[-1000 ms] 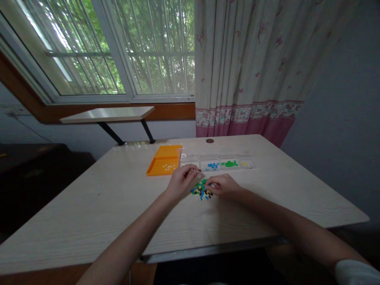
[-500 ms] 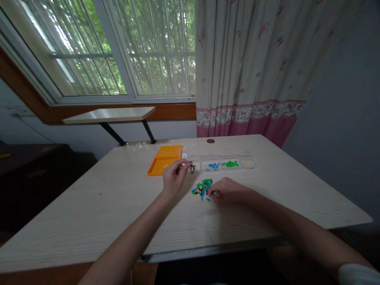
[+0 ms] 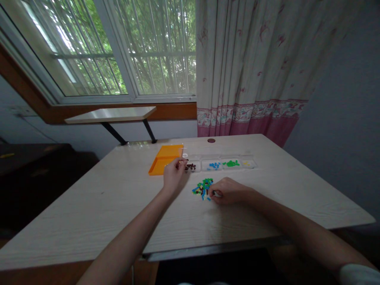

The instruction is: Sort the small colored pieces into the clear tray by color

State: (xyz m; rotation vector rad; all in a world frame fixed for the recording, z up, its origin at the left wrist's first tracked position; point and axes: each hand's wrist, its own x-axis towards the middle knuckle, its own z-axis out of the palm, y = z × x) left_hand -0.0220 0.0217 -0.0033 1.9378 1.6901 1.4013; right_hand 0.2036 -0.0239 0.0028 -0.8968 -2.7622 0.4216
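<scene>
My left hand is pinched at the left end of a clear compartment tray, with a small dark brown piece at its fingertips. Below them, several small brown pieces lie in the tray's left compartment. Blue pieces, green pieces and a few yellow pieces sit in the compartments to the right. In front of the tray, a mixed pile of small coloured pieces lies on the table. My right hand rests at the pile's right edge, fingers closed; what they hold is hidden.
An open orange case lies left of the tray, partly behind my left hand. A small raised shelf stands on the table at the back left. Window and curtain are behind the table.
My left hand has shifted slightly left, its fingertips drawn back from over the brown pieces, which now show more fully. My right hand has stayed at the pile.
</scene>
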